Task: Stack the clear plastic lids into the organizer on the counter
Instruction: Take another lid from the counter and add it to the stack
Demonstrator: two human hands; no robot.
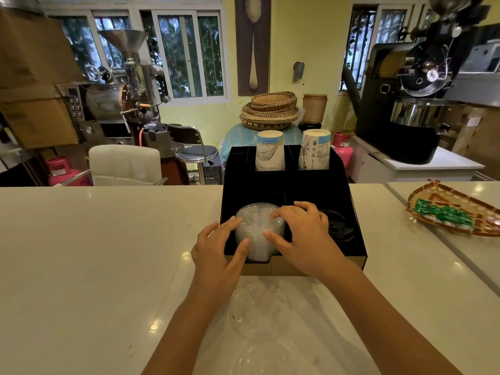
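From the head camera, a stack of clear lids (258, 234) stands in the front-left slot of the black organizer (351, 212), directly between the two hands. The left hand (219, 249) presses its spread fingers against the stack's left side, while the right hand (303, 234) cups its top and right side, fingers curved over the rim. Two more loose lids (259, 309) lie on the counter (94, 253) just below the wrists, between the forearms.
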